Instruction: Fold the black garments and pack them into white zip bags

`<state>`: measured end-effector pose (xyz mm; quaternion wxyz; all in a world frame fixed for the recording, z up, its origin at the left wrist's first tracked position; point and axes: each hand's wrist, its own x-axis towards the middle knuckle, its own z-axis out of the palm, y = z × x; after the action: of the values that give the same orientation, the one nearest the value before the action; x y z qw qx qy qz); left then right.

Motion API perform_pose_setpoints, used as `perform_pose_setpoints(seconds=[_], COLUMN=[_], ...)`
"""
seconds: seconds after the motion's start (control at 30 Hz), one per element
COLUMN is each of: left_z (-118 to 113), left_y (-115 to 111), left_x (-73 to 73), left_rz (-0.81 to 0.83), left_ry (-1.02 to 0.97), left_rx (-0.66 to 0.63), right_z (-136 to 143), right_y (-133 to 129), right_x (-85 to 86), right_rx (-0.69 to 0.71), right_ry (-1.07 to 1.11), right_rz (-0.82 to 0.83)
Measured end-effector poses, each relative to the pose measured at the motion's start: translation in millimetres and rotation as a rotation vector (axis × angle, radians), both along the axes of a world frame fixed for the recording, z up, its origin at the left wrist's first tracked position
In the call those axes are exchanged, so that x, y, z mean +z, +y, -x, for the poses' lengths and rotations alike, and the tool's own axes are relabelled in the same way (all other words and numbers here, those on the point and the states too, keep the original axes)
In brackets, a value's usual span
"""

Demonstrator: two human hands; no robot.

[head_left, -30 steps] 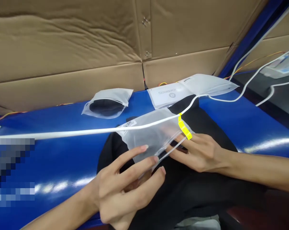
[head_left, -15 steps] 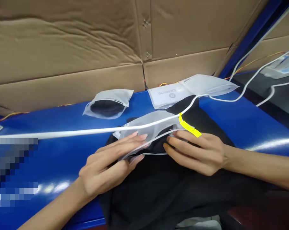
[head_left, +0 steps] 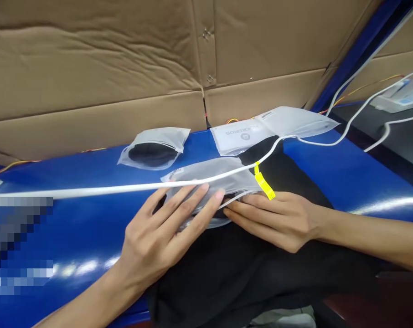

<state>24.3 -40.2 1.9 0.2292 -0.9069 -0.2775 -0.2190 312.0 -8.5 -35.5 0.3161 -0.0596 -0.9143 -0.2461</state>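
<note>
A pouch (head_left: 153, 152) is lying by the worktop's (head_left: 56, 173) far edge; the left hand (head_left: 155, 232) is splaying over a frosted bag (head_left: 213, 167) on black fabric (head_left: 227, 273), grip unclear; a white cable (head_left: 90, 189) is crossing in front; the right hand (head_left: 278, 216) is bunching its fingers at the bag's mouth, clamping indiscernible. The mouth is gaping less than half a second ago.
</note>
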Motion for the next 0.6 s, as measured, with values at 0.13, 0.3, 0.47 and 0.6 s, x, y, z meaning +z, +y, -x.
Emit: perform_pose_setpoints(seconds=[0.13,0.3,0.47,0.6], left_z=[3.5,17.3,18.8,9.4], left_y=[6.2,21.8,20.4,13.8], left_x=[-2.2,-13.0,-13.1,-7.8], left_rz=[-0.009,0.151,0.068,-0.053], left_ry=[0.093,0.085,0.011,-0.048], left_rx=[0.143,0.219,0.059,-0.032], right_z=[1.6,3.5,2.1,1.6], right_y=[-0.1,2.5,2.0,0.3], right_x=[5.3,5.3,4.5,4.5], right_rx=[0.101,0.119,0.159,0.179], right_ry=[-0.052,-0.057,-0.012,-0.008], right_rz=[0.122,0.182,0.174,0.198])
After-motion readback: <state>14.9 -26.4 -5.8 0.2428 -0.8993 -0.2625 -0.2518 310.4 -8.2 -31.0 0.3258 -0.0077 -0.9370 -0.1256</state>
